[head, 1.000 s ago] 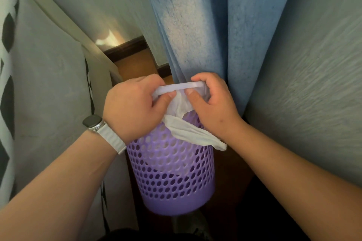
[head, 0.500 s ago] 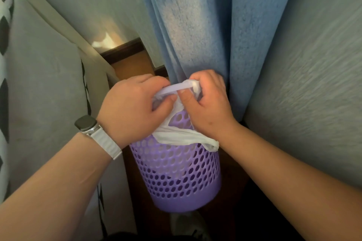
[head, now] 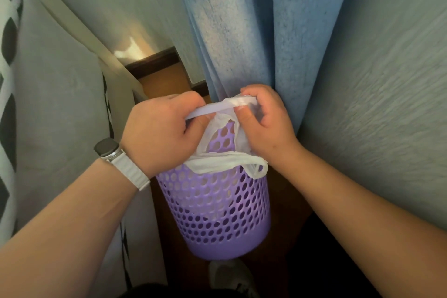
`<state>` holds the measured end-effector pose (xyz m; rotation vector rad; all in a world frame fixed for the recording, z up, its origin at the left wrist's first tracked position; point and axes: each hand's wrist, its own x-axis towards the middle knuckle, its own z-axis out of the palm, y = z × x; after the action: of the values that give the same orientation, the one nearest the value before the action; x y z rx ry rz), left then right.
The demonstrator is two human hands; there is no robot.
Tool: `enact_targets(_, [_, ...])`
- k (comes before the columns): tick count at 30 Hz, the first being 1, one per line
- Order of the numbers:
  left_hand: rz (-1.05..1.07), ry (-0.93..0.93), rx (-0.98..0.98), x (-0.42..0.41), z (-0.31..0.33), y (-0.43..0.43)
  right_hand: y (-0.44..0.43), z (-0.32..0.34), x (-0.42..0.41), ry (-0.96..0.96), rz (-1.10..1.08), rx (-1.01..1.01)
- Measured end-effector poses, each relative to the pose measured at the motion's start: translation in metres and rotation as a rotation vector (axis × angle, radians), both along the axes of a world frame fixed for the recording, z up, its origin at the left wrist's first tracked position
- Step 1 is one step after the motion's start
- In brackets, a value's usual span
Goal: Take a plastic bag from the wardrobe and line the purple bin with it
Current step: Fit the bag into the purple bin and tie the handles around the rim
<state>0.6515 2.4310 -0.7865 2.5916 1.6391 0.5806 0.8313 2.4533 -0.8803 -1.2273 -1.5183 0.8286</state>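
Note:
The purple perforated bin (head: 217,213) stands on the wooden floor between a bed and a curtain. A thin white plastic bag (head: 227,161) sits inside it, with its edge folded over the near rim and more of it showing through the holes. My left hand (head: 159,130) grips the far rim on the left, with the bag's edge there. My right hand (head: 263,121) pinches the bag over the far rim on the right. A stretched strip of bag and rim runs between both hands.
A blue curtain (head: 254,31) hangs right behind the bin. A grey and patterned bed cover (head: 55,104) lies close on the left, a pale wall (head: 377,104) on the right. A white shoe (head: 229,276) shows below the bin.
My right hand has pulled more of the bag up over the far rim. The bag's near edge has spread wider along the front rim. Both hands have stayed at the far rim.

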Motion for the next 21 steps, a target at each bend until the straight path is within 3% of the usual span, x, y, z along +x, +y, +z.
enact_targets(5, [-0.018,0.007,-0.056,0.004,0.005,-0.001,-0.003,0.006,-0.007,-0.074,-0.068,0.083])
enact_targets(10, [0.021,0.050,0.015,0.012,0.002,-0.003,-0.009,0.013,-0.020,-0.138,-0.118,0.117])
enact_targets(15, [0.069,0.098,0.103,0.007,0.007,-0.003,-0.009,0.018,-0.017,-0.051,-0.042,0.098])
enact_targets(21, [0.074,-0.009,0.113,0.003,0.012,-0.002,-0.001,0.012,-0.004,0.062,-0.091,0.040])
